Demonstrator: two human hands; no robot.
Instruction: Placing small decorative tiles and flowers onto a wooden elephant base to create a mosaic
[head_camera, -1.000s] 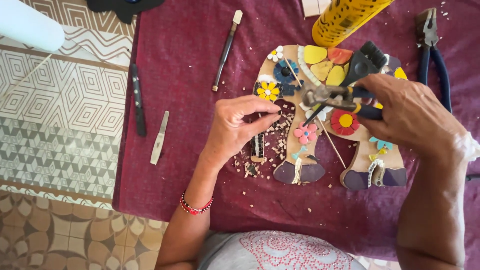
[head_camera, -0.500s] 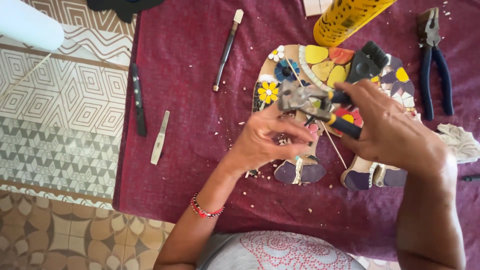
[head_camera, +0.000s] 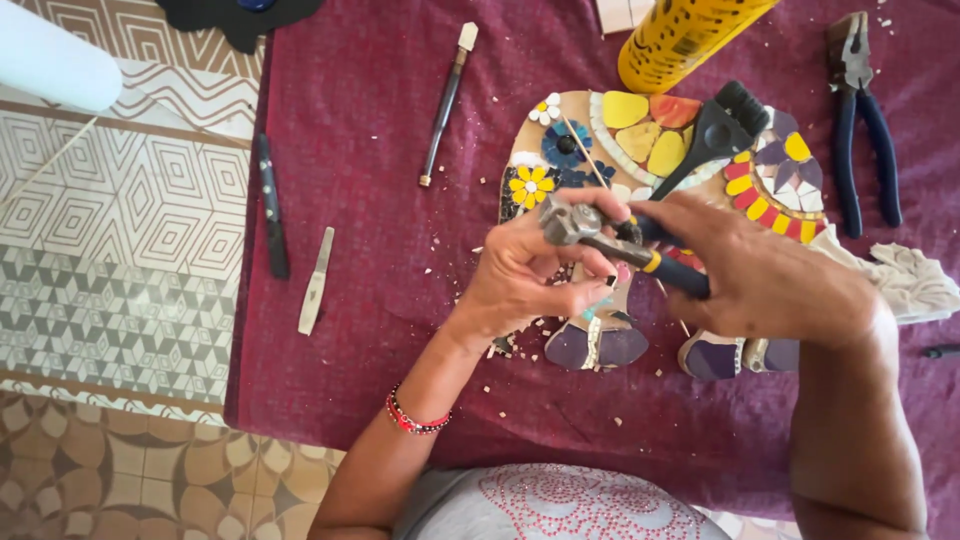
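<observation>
Hands (head_camera: 640, 265) grip nippers (head_camera: 620, 240) above mosaic (head_camera: 650, 180).

One printed container at the far edge

A yellow cylinder (head_camera: 690, 35) with black print lies tilted on the maroon-covered table (head_camera: 350, 150), just beyond the mosaic piece (head_camera: 640, 130); no signs or screens.

Metal nippers (head_camera: 575, 225); glossy mosaic (head_camera: 640, 135); cloth (head_camera: 380, 200).

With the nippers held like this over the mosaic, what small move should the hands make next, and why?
Probably squeeze the nippers gently. The right hand grips their handles, and the left hand has its fingertips at the metal head, seemingly steadying a small piece there, though the piece itself is hidden. Chips already lie on the cloth beside the mosaic.
</observation>
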